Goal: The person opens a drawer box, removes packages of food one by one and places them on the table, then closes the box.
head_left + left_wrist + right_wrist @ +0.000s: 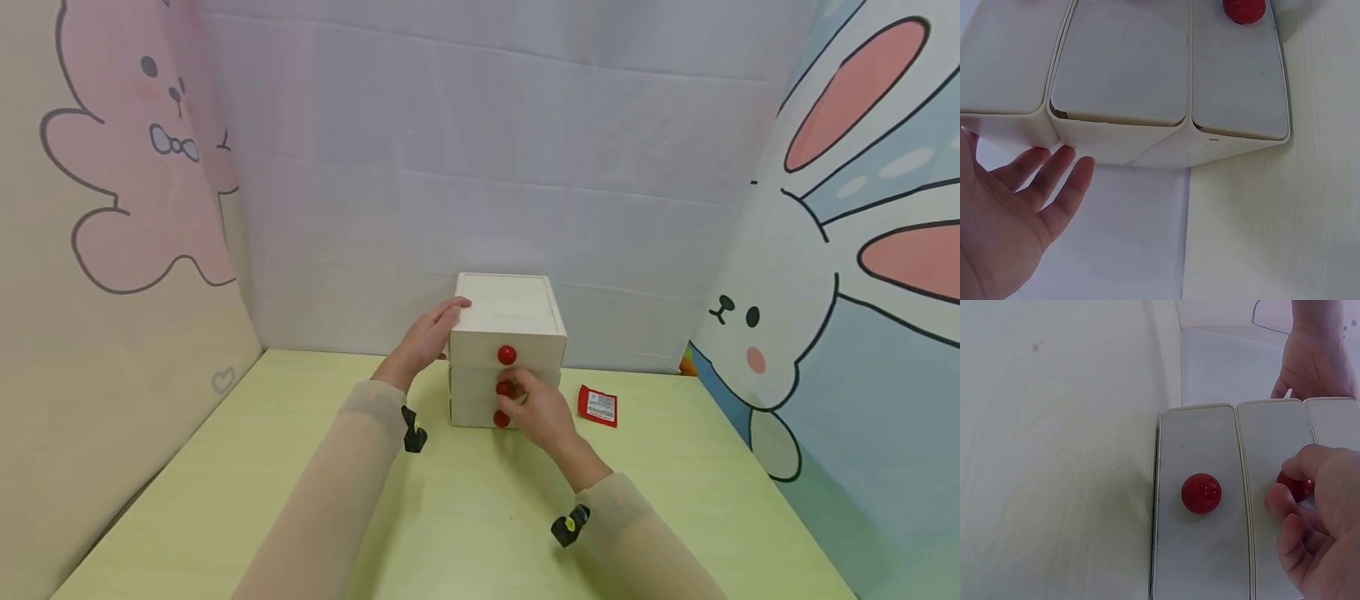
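A small white chest of drawers (510, 302) stands on the table, its three stacked drawer fronts each bearing a round red knob. My right hand (543, 414) pinches the middle knob (1297, 489) between thumb and forefinger. Above it is the top knob (507, 355), and below it the bottom knob (1201, 494). All three drawers look closed. My left hand (425, 340) rests against the left side of the chest near its upper edge. In the left wrist view, the left hand's fingers (1072, 187) are extended and touch the side wall.
A flat red packet (597, 406) with a white label lies on the pale yellow table (300, 467), right of the chest. A white cloth (480, 167) hangs behind. Panels with cartoon animals stand on the left and right, among them a white rabbit (780, 333).
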Available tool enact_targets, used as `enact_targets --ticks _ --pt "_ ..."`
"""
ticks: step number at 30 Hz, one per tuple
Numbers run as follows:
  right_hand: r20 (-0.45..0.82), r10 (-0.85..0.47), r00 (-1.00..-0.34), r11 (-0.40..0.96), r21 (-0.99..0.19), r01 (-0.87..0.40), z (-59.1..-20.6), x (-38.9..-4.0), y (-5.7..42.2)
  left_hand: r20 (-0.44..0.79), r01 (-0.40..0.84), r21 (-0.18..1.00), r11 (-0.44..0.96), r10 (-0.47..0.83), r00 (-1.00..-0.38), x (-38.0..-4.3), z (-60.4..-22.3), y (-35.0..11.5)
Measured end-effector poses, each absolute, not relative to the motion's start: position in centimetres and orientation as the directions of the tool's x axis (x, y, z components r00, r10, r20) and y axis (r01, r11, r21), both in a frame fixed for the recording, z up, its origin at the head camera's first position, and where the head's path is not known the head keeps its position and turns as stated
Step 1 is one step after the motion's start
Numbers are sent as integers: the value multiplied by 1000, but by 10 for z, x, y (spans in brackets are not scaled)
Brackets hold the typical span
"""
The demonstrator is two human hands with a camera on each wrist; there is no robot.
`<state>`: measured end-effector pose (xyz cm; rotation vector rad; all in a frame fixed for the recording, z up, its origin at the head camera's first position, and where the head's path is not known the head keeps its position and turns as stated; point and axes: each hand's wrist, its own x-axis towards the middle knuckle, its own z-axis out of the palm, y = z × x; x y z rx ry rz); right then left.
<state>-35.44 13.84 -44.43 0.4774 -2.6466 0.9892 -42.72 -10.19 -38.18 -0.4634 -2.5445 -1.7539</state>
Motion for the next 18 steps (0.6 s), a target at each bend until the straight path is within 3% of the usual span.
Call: enact_targets --ticks 18 --pt "348 -269 -898 703 -567 -430 -436 -331 144 187 274 892 359 258 -948 -430 -384 -102"
